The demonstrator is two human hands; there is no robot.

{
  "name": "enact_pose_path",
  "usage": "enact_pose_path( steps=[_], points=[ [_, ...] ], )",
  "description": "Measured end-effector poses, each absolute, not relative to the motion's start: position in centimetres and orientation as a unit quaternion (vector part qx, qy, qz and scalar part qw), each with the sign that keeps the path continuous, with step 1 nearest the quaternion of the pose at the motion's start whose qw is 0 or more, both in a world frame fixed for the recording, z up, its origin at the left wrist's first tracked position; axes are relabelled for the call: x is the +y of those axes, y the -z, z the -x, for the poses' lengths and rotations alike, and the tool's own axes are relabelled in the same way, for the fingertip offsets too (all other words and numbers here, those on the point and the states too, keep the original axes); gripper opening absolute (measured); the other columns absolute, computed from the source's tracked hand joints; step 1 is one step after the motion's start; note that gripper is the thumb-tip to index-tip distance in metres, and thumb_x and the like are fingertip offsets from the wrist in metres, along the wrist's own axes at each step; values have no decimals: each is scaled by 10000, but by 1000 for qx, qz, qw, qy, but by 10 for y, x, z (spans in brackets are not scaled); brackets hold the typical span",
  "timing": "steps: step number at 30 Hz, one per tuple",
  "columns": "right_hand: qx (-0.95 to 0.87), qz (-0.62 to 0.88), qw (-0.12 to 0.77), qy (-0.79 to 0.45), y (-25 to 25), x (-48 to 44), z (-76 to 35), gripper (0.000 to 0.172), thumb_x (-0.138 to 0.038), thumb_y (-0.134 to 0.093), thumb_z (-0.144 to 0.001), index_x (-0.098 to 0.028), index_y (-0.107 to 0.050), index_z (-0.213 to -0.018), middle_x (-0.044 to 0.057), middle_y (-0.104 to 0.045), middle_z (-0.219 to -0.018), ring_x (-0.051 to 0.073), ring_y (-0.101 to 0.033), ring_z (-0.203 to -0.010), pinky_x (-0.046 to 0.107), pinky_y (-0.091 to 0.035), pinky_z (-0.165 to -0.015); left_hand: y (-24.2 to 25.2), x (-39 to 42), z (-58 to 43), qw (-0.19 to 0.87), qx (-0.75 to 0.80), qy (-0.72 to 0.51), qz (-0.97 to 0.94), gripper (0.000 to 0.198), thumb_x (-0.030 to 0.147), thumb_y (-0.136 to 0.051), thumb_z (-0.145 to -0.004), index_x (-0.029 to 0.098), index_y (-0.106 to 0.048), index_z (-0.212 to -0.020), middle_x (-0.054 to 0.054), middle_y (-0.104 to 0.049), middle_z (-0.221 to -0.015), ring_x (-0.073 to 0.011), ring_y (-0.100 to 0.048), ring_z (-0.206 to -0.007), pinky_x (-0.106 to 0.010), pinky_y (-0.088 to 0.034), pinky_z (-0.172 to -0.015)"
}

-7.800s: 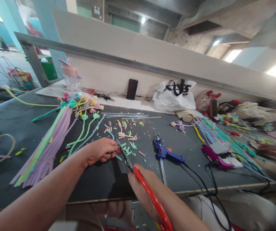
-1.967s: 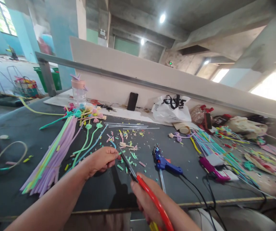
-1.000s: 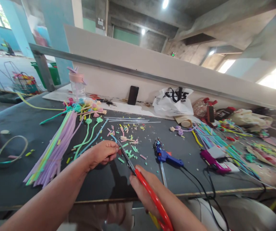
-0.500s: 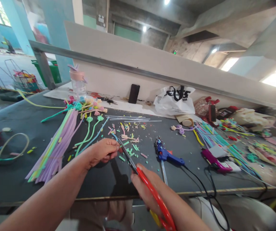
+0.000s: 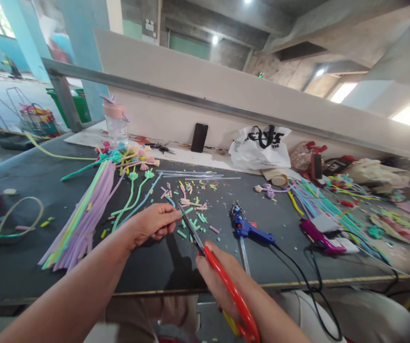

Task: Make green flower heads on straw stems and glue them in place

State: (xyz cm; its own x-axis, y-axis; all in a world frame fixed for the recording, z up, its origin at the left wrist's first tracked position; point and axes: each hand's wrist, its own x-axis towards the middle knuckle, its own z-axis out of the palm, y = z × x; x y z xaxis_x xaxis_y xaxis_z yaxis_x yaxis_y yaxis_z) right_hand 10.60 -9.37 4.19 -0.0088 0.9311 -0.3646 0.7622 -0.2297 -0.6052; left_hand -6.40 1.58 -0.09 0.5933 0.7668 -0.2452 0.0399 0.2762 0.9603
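Observation:
My right hand [image 5: 217,269] is wrapped round a pair of scissors [image 5: 231,286] with long red handles. The narrow metal blades point up and left, and their tips lie right beside the fingertips of my left hand [image 5: 160,221]. That hand is closed in a pinch; what sits between thumb and finger is too small to make out. A short blue fuzzy piece [image 5: 170,201] shows just above its knuckles. Around the blades lie cut green pieces [image 5: 202,217] of fuzzy stem, with pink and yellow bits [image 5: 190,202] farther back.
A bundle of lilac and green fuzzy stems [image 5: 83,219] lies left, near finished-looking fuzzy flowers [image 5: 133,155]. A blue glue gun [image 5: 251,231] with a black cord rests right. Behind stand a phone [image 5: 199,138], a pink-lidded bottle [image 5: 115,119] and a white bag [image 5: 260,150].
Both hands have shifted very slightly to the right. The scissor tips remain beside my left fingertips, and a green piece near them now lies to the right of the blades.

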Motion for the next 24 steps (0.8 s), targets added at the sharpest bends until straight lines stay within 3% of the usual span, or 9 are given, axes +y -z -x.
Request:
enact_pose_path(
  steps=[11, 18, 22, 24],
  points=[
    [-589, 714, 128, -357, -44, -90, -99, 169, -169, -407, -787, -203, -373, -625, -55, -382, -572, 97, -364, -549, 210, -272, -493, 7, 16, 57, 626, 426, -272, -594, 269, 431, -550, -725, 177, -471, -688, 83, -437, -484, -20, -267, -323, -138, -176, -332],
    [-522, 698, 193, -451, -39, -88, -104, 129, -257, -380, -799, -221, -404, -677, -61, -411, -492, 91, -363, -343, 215, -261, -350, 14, 20, 56, 528, 476, -299, -637, 206, 368, -538, -716, 172, -529, -653, 62, -471, -464, -60, -340, -337, -163, -216, -345],
    [-474, 665, 186, -546, -53, -94, -116, 304, -348, -322, -832, -172, -512, -672, -28, -465, -411, 88, -408, -314, 198, -320, -375, 8, 20, 54, 472, 471, -350, -658, 141, 307, -584, -668, 171, -607, -636, 13, -576, -552, -127, -511, -532, -196, -366, -489],
    [-471, 652, 179, -567, -65, -98, -127, 328, -351, -310, -828, -161, -566, -751, 1, -548, -466, 99, -471, -347, 198, -363, -403, 5, 19, 52, 456, 464, -371, -663, 129, 289, -598, -654, 180, -657, -689, -6, -633, -655, -160, -555, -649, -212, -400, -568]
  ],
)
